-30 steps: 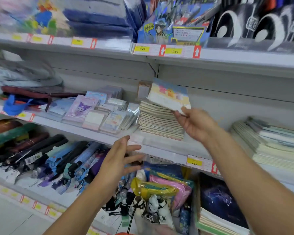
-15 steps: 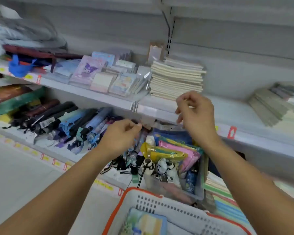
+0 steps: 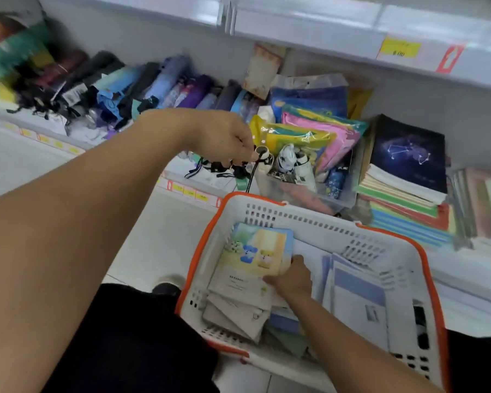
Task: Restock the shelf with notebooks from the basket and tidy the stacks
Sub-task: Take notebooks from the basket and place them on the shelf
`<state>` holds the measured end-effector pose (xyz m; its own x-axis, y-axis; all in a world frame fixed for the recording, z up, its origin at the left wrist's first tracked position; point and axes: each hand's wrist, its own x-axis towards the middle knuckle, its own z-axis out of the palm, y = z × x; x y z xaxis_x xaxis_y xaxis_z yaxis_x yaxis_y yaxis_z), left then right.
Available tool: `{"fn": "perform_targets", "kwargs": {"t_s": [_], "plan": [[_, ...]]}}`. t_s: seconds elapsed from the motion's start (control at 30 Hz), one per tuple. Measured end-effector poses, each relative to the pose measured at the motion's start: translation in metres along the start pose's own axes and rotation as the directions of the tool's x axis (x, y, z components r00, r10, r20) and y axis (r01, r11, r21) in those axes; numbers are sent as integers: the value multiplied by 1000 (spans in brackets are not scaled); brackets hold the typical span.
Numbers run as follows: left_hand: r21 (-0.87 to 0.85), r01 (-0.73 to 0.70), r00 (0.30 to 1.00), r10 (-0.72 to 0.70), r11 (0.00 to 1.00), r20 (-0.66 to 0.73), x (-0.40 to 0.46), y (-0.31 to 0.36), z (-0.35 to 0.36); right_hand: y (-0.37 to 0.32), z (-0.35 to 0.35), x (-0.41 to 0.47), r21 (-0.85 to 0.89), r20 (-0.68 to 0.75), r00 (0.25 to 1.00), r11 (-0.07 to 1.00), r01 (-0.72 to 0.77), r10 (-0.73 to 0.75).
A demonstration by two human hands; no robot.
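The right hand (image 3: 291, 279) grips the thin, light, likely slippery cartoon-cover notebook (image 3: 262, 248) by its near-right edge in the basket (image 3: 425, 268); the left hand (image 3: 224, 137) hangs loosely curled, holding nothing.

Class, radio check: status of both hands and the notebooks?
Right hand gripping cartoon notebook in basket. Left hand idle, loosely curled, above. Nothing blocking.

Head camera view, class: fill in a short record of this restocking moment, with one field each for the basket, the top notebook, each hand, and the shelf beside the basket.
basket: white with orange rim, holding loose notebooks
top notebook: pastel cartoon cover, lying on the pile at the basket's left side
right hand: inside the basket, gripping that notebook's edge
left hand: raised above the shelf's front edge, fingers curled; whether it holds anything is unclear
shelf beside basket: folded umbrellas, starry dark notebook stack
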<state>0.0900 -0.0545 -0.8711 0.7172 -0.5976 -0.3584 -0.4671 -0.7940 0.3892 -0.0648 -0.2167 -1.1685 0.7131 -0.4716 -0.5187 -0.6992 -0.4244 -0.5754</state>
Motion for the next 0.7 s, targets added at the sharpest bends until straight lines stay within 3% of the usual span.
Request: {"fn": "perform_targets", "kwargs": {"t_s": [0.1, 0.27, 0.43, 0.6, 0.7], "plan": [[-9, 13, 1000, -13, 1000, 9, -1, -2, 0, 6, -17, 8, 14, 35, 999, 1000, 26, -26], [-34, 43, 997, -41, 999, 58, -5, -5, 0, 25, -43, 15, -195, 35, 991, 972, 131, -126], [-7, 58, 994, -57, 998, 88, -5, -1, 1, 42, -61, 9, -69, 20, 998, 996, 54, -53], [-37, 67, 991, -62, 997, 122, -5, 2, 2, 46, -75, 15, -85, -118, 982, 987, 137, -147], [25, 87, 984, -90, 996, 157, -5, 2, 3, 28, -76, 18, 47, -50, 998, 999, -23, 26]]}}
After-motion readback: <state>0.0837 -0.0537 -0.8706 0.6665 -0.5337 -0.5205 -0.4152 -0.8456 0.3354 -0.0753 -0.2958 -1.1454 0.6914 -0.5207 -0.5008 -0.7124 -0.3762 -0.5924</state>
